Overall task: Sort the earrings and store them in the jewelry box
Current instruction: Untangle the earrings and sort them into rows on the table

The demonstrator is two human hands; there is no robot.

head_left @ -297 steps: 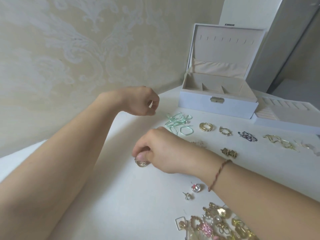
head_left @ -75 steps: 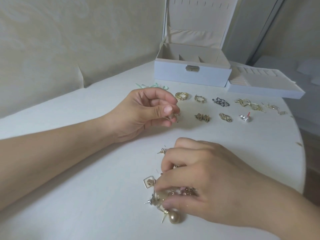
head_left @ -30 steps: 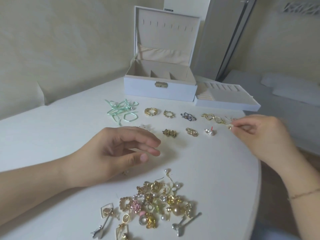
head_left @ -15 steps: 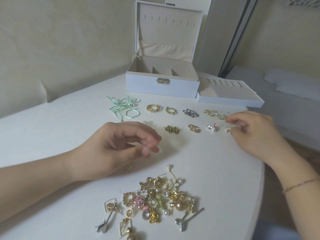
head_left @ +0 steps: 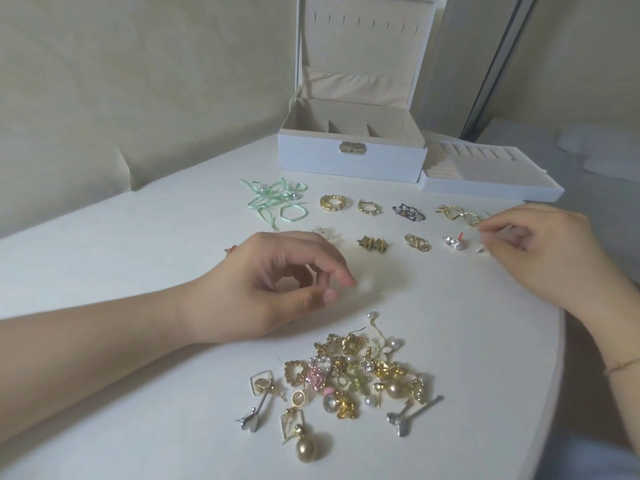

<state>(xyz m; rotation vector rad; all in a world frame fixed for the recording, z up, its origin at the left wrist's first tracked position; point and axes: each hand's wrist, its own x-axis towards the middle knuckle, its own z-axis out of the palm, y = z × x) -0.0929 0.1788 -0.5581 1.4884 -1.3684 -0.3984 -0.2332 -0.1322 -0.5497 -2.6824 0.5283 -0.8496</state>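
An unsorted pile of earrings [head_left: 349, 379] lies at the near middle of the white table [head_left: 138, 258]. Beyond it, sorted pairs sit in two rows: mint-green hoops [head_left: 277, 202], gold hoops [head_left: 333, 202], a dark pair [head_left: 408, 213], twisted gold ones [head_left: 459, 213], gold links [head_left: 417, 242] and a pearl stud [head_left: 455, 242]. My left hand [head_left: 277, 285] rests between pile and rows, fingers loosely curled, holding nothing. My right hand [head_left: 540, 251] is at the rows' right end, its fingers apart. A small white stud [head_left: 483, 251] lies on the table at its thumb tip. The open white jewelry box [head_left: 351, 161] stands behind.
A white removable tray [head_left: 485, 188] with ring slots sits right of the box. The table's rounded edge [head_left: 562, 341] runs close under my right forearm. A cream wall stands behind the table at the left, and a bed lies beyond it at the right.
My right hand carried a small stud from the pile to the right end of the rows and lowered it onto the table. My left hand stayed in the middle, fingers curling slightly.
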